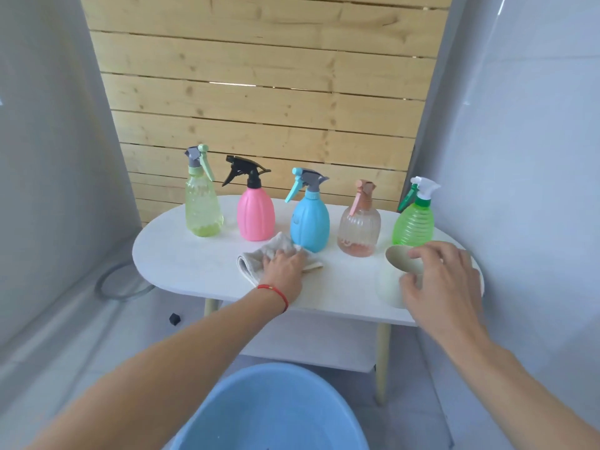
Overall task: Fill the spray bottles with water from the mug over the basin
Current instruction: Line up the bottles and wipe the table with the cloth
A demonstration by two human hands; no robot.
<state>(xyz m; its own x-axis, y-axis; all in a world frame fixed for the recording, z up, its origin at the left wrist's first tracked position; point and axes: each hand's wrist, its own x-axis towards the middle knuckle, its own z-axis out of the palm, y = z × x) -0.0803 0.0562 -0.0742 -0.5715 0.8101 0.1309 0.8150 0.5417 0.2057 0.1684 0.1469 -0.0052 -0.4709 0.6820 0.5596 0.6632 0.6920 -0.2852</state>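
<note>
Several spray bottles stand in a row on the white oval table [181,254]: a yellow-green one [202,203], a pink one [256,212], a blue one [309,222], a clear peach one [358,227] and a bright green one [414,222]. My left hand [284,266] lies flat on a beige cloth [259,254] in front of the blue bottle. My right hand [444,284] curls around a pale cream mug [394,271] at the table's right end, fingers over its rim. A blue basin [269,414] sits on the floor below me.
A wooden slat wall stands behind the table, grey walls on both sides. The table has a lower shelf [308,352] and pale legs. A hose loop [120,284] and a small black object [174,318] lie on the floor at left.
</note>
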